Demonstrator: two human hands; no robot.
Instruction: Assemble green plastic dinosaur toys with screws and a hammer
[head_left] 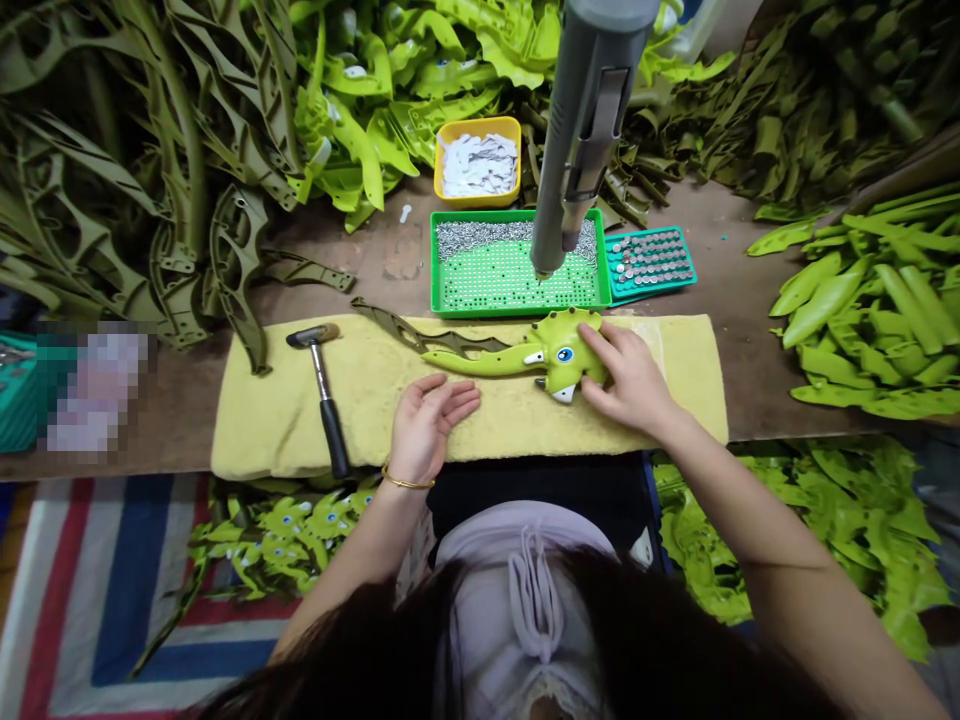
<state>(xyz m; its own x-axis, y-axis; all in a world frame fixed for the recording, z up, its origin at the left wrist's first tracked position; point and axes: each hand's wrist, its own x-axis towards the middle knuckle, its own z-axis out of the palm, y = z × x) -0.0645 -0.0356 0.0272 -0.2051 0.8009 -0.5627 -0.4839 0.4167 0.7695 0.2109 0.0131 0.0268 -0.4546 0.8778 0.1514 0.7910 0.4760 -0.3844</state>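
Dinosaur (551, 370) in lime plastic lies flat on a yellow cloth (525, 435) on the bench (750, 400), its head to the right, its long shaft pointing left. At far left, olive parts (180, 150) crowd the bench in a tangled heap; next comes a hammer (322, 380), set on the cloth with its grip toward the worker. An olive strip (396, 325) runs along the far side of the shaft; whether the two are joined cannot be told. Near the shaft but apart from it is the worker's left hand (431, 415), its fingers loosely extended and holding nothing. Beyond the cloth, a yellow box (480, 198) of white pieces (480, 165) sits behind a green tray (517, 285) of small metal pieces (480, 238), over which hangs a driver (592, 110). At the dinosaur's right edge, the right hand (634, 380) has thumb and fingers clamped on the head. By its look, the dinosaur should prove light and stiff, with a smooth skin that could slip and slim horns that might snap; the broad head seems the surest hold, the shaft a second. Beside the green tray is a teal tray (654, 289) of round metal pieces (652, 255), and at far right lime parts (885, 310) lie heaped.
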